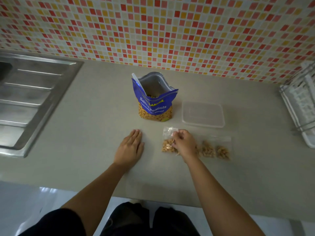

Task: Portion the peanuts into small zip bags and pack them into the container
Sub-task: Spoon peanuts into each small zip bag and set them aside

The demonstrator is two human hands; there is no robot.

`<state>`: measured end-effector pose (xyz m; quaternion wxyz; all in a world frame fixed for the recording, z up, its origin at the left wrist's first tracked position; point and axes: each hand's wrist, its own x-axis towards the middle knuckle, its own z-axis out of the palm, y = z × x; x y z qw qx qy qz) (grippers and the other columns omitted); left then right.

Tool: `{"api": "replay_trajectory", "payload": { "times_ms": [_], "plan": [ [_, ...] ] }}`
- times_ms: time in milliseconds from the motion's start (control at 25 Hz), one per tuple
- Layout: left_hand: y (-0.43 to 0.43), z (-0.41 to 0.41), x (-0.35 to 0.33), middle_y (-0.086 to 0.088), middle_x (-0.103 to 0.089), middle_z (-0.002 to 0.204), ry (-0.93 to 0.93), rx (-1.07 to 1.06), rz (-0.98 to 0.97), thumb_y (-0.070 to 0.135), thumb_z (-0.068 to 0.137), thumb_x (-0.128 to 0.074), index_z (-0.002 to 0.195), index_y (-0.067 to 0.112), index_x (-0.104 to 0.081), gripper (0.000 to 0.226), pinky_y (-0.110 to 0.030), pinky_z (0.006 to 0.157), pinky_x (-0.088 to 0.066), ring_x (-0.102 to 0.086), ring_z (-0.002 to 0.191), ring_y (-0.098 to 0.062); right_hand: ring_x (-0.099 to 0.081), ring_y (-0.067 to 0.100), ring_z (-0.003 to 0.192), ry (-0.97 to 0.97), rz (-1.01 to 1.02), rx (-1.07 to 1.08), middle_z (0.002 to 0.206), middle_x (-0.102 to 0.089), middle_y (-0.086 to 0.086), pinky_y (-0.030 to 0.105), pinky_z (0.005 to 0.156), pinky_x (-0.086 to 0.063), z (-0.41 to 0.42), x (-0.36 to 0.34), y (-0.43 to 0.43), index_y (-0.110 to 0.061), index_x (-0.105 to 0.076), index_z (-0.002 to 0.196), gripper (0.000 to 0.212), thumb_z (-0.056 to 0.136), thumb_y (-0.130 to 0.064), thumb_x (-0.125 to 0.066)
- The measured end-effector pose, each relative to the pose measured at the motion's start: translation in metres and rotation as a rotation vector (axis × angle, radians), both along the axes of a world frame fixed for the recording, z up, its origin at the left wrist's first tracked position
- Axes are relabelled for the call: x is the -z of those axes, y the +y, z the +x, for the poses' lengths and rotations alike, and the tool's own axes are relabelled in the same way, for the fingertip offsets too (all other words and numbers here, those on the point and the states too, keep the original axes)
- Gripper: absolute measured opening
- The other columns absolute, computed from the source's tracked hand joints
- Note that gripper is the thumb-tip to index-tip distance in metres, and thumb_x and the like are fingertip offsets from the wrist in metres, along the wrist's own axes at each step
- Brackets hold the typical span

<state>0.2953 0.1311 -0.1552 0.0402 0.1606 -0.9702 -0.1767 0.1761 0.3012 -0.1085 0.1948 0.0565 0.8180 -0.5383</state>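
Peanut bag [154, 99] stands open on the table [85, 142], beyond the fingers [137, 133] of the left hand [130, 149], which lie flat and straight. Container [202, 114] sits just past the right hand [184, 143], whose curled fingers pinch a filled zip bag [167, 146].

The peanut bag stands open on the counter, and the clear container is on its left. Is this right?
No. In the head view the peanut bag stands open on the counter, but the clear container is on its right, not its left.
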Motion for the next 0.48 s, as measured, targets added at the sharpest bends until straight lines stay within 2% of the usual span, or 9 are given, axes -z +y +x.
{"api": "replay_trajectory", "payload": {
  "times_ms": [120,200,320,480],
  "plan": [
    [0.0007,0.0012,0.0008,-0.015,-0.056,0.133,0.011,-0.003,0.004,0.035,0.092,-0.034,0.127,0.002,-0.055,0.053,-0.043,0.104,-0.038,-0.05,0.126,-0.031,-0.066,0.028,0.081,0.212,0.311,-0.11,0.09,-0.072,0.011,0.032,0.074,-0.048,0.0001,0.0009,0.0004,-0.006,-0.064,0.096,0.017,0.086,-0.019,-0.058],
    [0.0012,0.0016,0.0,-0.015,-0.057,0.131,0.005,0.003,0.012,0.034,0.092,-0.034,0.126,0.001,-0.056,0.052,-0.042,0.104,-0.038,-0.051,0.125,-0.031,-0.065,0.03,0.082,0.316,0.45,-0.178,0.086,-0.072,0.012,0.031,0.069,-0.046,-0.0003,0.0,0.001,-0.008,-0.065,0.091,0.015,0.083,-0.019,-0.058],
    [0.0002,0.0005,-0.001,-0.015,-0.057,0.131,0.0,0.006,0.021,0.035,0.093,-0.033,0.125,0.001,-0.057,0.053,-0.037,0.105,-0.039,-0.051,0.125,-0.03,-0.065,0.03,0.081,0.349,0.5,-0.206,0.085,-0.072,0.012,0.032,0.068,-0.048,-0.0019,-0.0022,0.0003,-0.009,-0.066,0.087,0.014,0.079,-0.019,-0.061],
    [0.0009,0.0015,-0.0021,-0.015,-0.057,0.131,0.009,0.02,0.02,0.041,0.097,-0.021,0.126,0.001,-0.056,0.061,-0.033,0.106,-0.036,-0.051,0.126,-0.029,-0.066,0.028,0.082,0.324,0.471,-0.216,0.086,-0.072,0.012,0.029,0.07,-0.048,-0.0026,-0.0035,-0.0002,-0.008,-0.067,0.089,0.014,0.081,-0.018,-0.063]
  ]
}}
